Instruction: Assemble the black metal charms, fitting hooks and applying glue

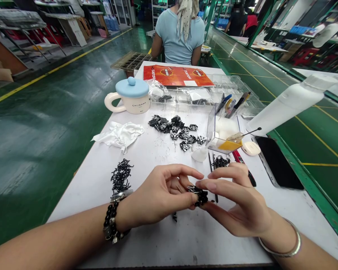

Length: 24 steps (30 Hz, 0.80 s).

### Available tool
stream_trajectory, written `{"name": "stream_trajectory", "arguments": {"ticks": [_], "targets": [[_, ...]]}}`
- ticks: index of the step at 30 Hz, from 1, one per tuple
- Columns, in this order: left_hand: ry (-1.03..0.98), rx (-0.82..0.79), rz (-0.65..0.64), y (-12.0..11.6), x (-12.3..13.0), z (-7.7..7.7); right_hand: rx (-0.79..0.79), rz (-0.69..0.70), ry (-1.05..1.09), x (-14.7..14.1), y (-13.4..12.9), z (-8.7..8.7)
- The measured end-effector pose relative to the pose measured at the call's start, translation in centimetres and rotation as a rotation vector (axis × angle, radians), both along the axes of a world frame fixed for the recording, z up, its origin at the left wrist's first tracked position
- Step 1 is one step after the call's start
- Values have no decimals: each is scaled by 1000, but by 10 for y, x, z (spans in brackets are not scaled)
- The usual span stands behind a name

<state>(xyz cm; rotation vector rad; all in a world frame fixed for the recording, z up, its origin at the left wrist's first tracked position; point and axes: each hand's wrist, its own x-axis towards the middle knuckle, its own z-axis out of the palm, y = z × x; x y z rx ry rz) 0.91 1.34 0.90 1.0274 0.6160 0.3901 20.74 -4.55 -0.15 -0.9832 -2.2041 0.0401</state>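
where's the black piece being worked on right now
In the head view, the black piece is just right of centre, in the lower half, pinched by the left hand, with the right hand at it.

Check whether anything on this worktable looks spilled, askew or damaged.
Nothing looks plainly damaged. Dark specks litter the tabletop in front of the black-and-silver parts, like stray debris, and one small dark piece lies alone near the left hand. The white bottle appears to lean, though lens distortion may explain that.
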Motion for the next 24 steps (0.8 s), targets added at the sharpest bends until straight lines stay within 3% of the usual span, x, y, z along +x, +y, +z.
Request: {"name": "stream_trajectory", "arguments": {"ticks": [5,10,19,24], "targets": [[35,41,-16,0,-1,0,22,3,-16,-1,0,0],[28,-17,-22,2,-1,-3,-12,-7,30,0,-1,0],[-164,-405,-30,7,1,0,-408,-2,458,-1,1,-8],[-195,-432,-39,6,1,0,-600,3,667,-3,4,-11]]}}
